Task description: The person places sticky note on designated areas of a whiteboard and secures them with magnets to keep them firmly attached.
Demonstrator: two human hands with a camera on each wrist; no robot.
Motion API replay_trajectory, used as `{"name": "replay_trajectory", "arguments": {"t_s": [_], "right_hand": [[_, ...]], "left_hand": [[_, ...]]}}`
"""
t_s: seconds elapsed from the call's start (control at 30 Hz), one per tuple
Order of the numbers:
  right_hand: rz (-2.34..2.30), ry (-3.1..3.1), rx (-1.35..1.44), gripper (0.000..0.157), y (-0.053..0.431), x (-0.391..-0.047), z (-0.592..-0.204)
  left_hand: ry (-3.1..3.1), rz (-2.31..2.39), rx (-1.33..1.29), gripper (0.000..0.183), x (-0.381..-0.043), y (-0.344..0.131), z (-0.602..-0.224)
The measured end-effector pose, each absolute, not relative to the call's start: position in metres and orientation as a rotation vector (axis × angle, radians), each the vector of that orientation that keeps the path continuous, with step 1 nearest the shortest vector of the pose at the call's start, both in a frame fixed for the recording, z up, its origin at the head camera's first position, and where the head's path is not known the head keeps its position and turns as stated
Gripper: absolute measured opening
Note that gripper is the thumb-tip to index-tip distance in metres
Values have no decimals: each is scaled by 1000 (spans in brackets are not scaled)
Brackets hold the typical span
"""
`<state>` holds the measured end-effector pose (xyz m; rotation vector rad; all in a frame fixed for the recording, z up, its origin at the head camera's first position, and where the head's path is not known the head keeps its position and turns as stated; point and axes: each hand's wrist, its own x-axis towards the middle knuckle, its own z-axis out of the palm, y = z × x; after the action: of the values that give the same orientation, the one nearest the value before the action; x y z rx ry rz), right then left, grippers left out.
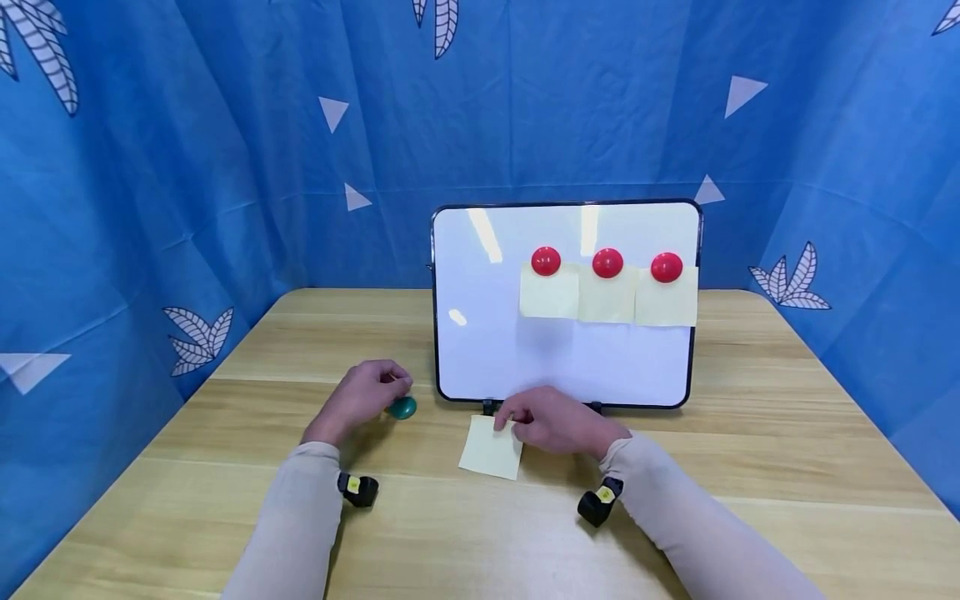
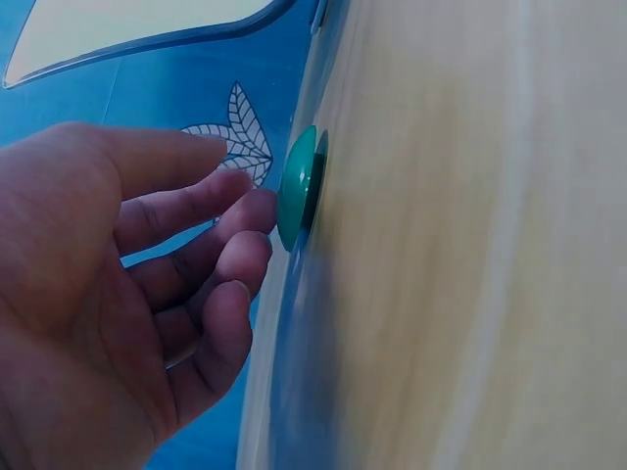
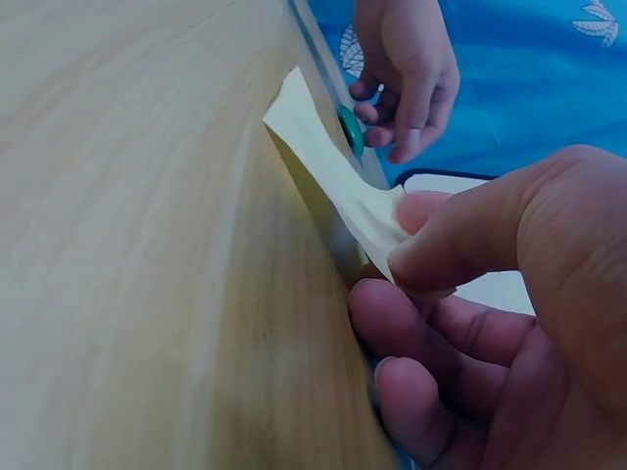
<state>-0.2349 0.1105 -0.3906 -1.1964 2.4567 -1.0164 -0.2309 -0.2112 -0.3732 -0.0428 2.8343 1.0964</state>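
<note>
My right hand (image 1: 551, 419) pinches a pale yellow paper note (image 1: 490, 450) between thumb and index finger, just in front of the whiteboard's lower edge. Seen from the right wrist, the note (image 3: 318, 152) bends and its far end stands off the wood. A round green magnet (image 1: 402, 407) lies on the table to the left of the note. Over it is my left hand (image 1: 365, 392), fingers loosely bent. In the left wrist view a fingertip of that hand (image 2: 186, 264) comes right to the rim of the magnet (image 2: 297, 191), with nothing between thumb and fingers.
A black-framed whiteboard (image 1: 480, 350) stands upright on the wooden table (image 1: 465, 533). Three red round magnets, the leftmost (image 1: 546, 262) among them, hold three pale yellow notes in a row on its right half. A blue patterned curtain (image 1: 247, 150) closes off the back and sides.
</note>
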Motion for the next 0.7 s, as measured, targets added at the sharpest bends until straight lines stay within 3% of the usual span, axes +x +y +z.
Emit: {"name": "replay_trajectory", "arguments": {"t_s": [0.43, 0.7], "right_hand": [[-928, 2495, -1131, 22, 107, -232, -387], [-918, 2494, -1108, 18, 108, -231, -386]], "left_hand": [[2827, 992, 55, 15, -230, -213, -375], [2730, 1046, 108, 29, -226, -215, -375]]}}
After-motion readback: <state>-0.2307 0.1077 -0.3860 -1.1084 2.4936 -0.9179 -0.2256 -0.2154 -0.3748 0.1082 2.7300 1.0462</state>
